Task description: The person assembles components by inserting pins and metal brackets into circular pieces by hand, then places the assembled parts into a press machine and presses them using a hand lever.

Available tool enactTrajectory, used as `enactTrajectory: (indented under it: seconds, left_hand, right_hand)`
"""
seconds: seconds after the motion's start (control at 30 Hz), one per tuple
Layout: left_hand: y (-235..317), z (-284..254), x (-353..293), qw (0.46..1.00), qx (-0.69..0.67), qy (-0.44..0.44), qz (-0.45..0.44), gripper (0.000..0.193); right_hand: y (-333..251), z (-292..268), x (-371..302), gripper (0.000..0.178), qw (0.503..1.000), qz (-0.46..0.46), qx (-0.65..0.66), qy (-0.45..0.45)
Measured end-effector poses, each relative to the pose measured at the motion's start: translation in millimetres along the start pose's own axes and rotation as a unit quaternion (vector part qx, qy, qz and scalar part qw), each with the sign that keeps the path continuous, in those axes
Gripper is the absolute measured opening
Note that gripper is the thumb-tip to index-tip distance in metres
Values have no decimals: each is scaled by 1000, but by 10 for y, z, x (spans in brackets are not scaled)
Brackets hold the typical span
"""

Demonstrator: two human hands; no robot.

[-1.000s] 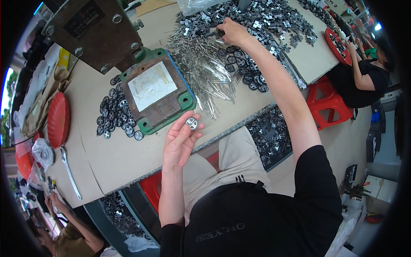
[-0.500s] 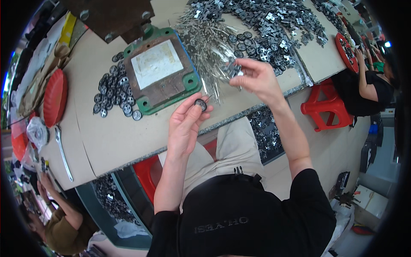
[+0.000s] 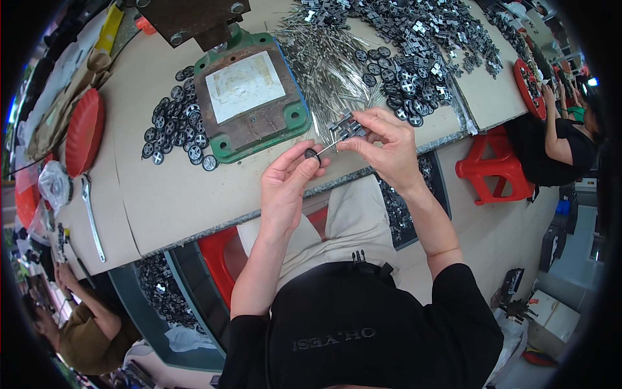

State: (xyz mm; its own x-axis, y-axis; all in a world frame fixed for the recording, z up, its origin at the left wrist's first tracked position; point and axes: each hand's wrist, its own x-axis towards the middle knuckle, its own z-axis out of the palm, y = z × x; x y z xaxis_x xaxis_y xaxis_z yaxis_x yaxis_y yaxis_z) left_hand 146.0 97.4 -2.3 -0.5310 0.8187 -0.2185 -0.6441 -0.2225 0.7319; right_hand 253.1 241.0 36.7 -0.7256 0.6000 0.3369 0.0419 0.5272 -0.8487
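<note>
The left hand (image 3: 289, 183) pinches one small black wheel (image 3: 312, 154) between thumb and fingertips, closed on it just above the front edge of the worktop (image 3: 162, 194). The right hand (image 3: 382, 139) is closed on a small black bracket (image 3: 346, 126) with a thin metal pin (image 3: 327, 147) pointing from it toward the wheel's hub; the pin's tip sits right at the wheel, though I cannot tell whether it has entered the hole.

The likeliest slip, as I judge it, is the pin missing the hub and skidding off, since both parts are tiny and held only by fingertips. Because the hands work over the worktop's edge, a dropped wheel or pin would probably fall to the lap or floor rather than back on the surface. Pushing at an angle could also bend the slender pin.

Counts: one wheel and one bracket in hand; one green-framed press base (image 3: 249, 97); a group of perhaps twenty loose wheels (image 3: 175, 126) to its left; a second, smaller group of wheels (image 3: 395, 81) to the right; a pile of pins (image 3: 324, 58) and a heap of brackets (image 3: 414, 26), both too many to count; one red stool (image 3: 489, 165); one wrench (image 3: 91, 217)
</note>
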Motion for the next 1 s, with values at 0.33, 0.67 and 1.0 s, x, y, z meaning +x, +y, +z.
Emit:
enactTrajectory:
  seconds: [0.33,0.67,1.0]
  left_hand:
    - [6,41,-32,990,107,24,85,31]
    - [0,24,-33,993,86,32,72,30]
    - [13,-2,-20,996,63,3,56,32]
  right_hand:
    - [18,5,-1,38,999,41,26,-3]
    - [54,-17,-62,28,978,68,198,-9]
    - [72,-84,-51,18,934,156,312,-74]
